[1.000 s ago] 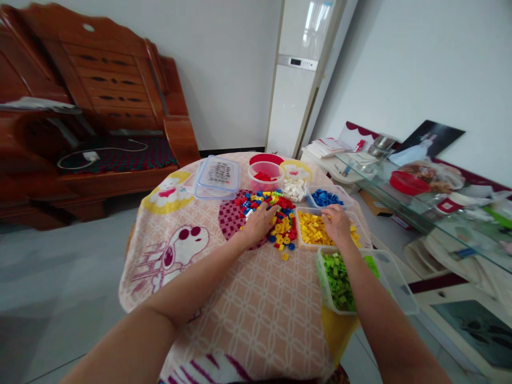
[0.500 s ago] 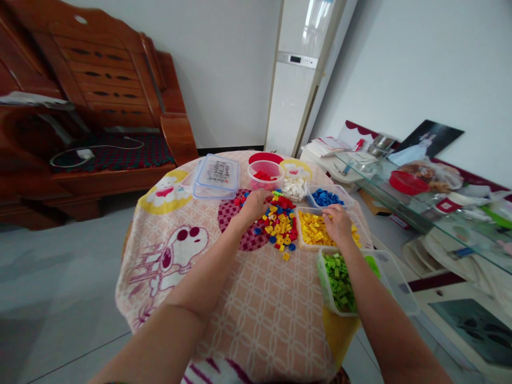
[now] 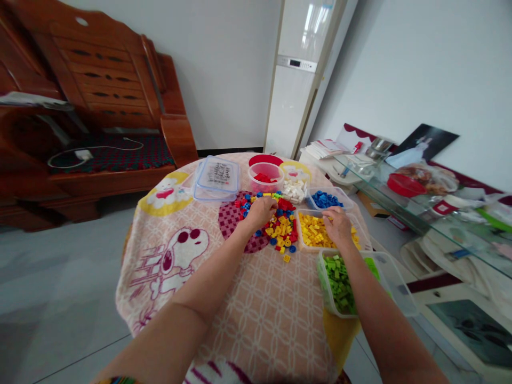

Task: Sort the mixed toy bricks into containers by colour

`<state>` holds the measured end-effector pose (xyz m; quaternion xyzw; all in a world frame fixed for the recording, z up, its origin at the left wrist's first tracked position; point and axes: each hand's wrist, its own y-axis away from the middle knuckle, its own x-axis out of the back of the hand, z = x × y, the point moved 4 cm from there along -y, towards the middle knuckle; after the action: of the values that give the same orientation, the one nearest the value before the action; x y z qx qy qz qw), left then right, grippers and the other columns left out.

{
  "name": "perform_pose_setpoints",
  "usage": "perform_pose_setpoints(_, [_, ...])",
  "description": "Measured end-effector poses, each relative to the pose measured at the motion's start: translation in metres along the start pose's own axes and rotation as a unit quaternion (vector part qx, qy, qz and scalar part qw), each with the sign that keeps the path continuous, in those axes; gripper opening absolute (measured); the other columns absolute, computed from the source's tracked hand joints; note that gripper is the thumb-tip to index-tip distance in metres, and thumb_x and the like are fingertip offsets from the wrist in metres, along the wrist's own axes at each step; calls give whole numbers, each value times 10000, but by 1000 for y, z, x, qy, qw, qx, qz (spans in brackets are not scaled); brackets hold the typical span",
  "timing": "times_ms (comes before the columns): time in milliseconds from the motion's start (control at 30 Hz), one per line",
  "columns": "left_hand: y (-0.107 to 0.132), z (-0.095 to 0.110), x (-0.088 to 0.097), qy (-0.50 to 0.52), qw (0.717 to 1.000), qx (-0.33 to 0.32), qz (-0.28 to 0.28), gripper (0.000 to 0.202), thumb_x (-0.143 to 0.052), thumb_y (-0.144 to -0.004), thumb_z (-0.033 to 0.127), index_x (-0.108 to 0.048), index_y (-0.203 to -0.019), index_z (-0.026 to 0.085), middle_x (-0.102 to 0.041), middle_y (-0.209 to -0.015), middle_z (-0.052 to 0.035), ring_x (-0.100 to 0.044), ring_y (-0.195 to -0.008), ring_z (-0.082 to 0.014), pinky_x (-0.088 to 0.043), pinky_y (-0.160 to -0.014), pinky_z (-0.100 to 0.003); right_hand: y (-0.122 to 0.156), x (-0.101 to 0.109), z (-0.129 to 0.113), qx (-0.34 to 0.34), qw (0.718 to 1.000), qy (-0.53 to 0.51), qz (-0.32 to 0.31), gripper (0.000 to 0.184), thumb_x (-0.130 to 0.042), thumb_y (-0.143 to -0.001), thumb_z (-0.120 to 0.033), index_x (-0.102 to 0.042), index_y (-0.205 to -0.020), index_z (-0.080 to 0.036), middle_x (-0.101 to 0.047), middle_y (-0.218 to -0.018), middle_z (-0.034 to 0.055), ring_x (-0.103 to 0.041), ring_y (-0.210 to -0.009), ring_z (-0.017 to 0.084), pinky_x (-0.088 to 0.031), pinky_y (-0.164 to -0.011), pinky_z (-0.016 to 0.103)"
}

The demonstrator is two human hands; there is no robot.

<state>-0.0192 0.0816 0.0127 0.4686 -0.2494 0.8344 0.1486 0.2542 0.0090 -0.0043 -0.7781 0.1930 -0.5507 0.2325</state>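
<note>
My left hand [image 3: 261,212] is over a mixed pile of toy building bricks [image 3: 282,229] in red, blue and yellow. Its fingers are bent together at the far side of the pile, and whatever they hold is too small to name. Above a clear box of yellow bricks [image 3: 314,230] is my right hand [image 3: 338,225], fingers curled in a pinch at the box's far rim; what is between them is hidden. Green bricks [image 3: 338,280] fill a box under my right forearm. Blue bricks [image 3: 326,199] sit in a box beyond the yellow one.
A round tub [image 3: 266,172] with red bricks stands behind the pile, beside loose white bricks [image 3: 295,190]. Stacked clear containers [image 3: 217,178] lie at the far left of the cloth-covered table [image 3: 256,309]. To the right is a cluttered glass shelf [image 3: 440,213]; a wooden bench [image 3: 108,96] stands left.
My left hand has shifted slightly to the right and nearer over the pile. My right hand stays almost in place above the yellow bricks.
</note>
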Motion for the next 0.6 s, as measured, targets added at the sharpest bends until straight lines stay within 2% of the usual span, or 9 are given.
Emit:
perform_pose_setpoints(167, [0,-3,3,39,998,17,41,285,-555,-820,100,-767,-996,171,-774,-929,-60,-706,-916,-200,-534,-886,-297,0,0,1,7,1000,-2,14,236,-515,-850,-225,-749,-870,-203,-680,-1047,121,-618,-989,278,-526,-923,445])
perform_pose_setpoints(300, [0,3,7,112,992,-10,49,278,-570,-817,116,-778,-994,168,-777,-888,-42,-700,-855,-180,-540,-836,-270,-1,0,1,9,1000,2,8,228,-527,-848,-237,-752,-866,-204,-684,-1048,121,-624,-974,276,-529,-922,448])
perform_pose_setpoints(467, [5,32,3,190,977,-90,42,289,-572,-843,109,-767,-1048,167,-777,-1013,-51,-696,-927,-176,-539,-882,-285,-1,1,0,5,1000,-11,0,241,-527,-843,-234,-762,-878,-193,-679,-1045,127,-621,-977,284,-526,-929,465])
perform_pose_setpoints(600, [11,56,-8,202,966,-158,19,423,-508,-881,72,-716,-1232,185,-758,-1130,-85,-692,-1032,-180,-537,-936,-306,-1,2,-2,2,1000,-16,4,242,-529,-832,-232,-764,-880,-196,-679,-1030,122,-619,-967,284,-523,-929,470])
